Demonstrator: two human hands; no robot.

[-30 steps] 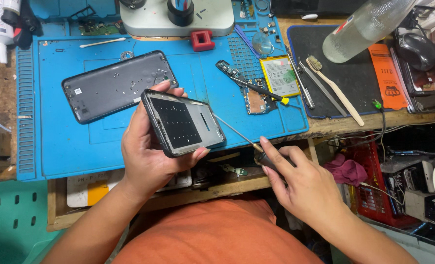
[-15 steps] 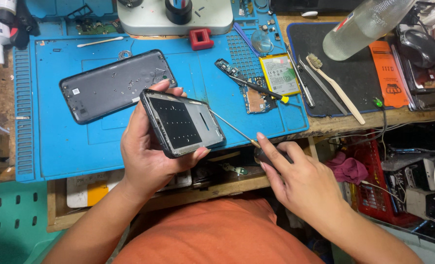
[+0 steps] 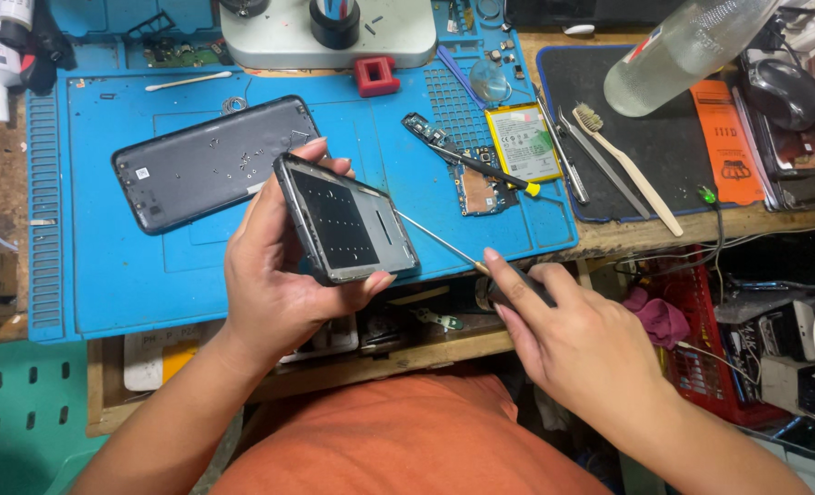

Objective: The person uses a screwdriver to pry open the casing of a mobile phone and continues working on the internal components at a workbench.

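While our left hand (image 3: 279, 275) clamps the opened phone (image 3: 345, 220), our right hand (image 3: 581, 353) pinches a screwdriver (image 3: 453, 249) at its edge. Upper left on the blue mat (image 3: 132, 275) lies a back cover (image 3: 213, 161); a battery (image 3: 524, 142) sits right of centre.

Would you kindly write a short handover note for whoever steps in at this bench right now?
Left hand: grips the opened phone frame, tilted up off the blue mat, inner side facing the camera.
Right hand: holds a thin screwdriver, its tip at the frame's right edge.
On the mat: the dark back cover lies behind the left hand, the circuit board and battery to the right, apart from the frame.
Done: cover, board and battery are out.
Left: the frame is in hand under the screwdriver; nothing has been refitted.
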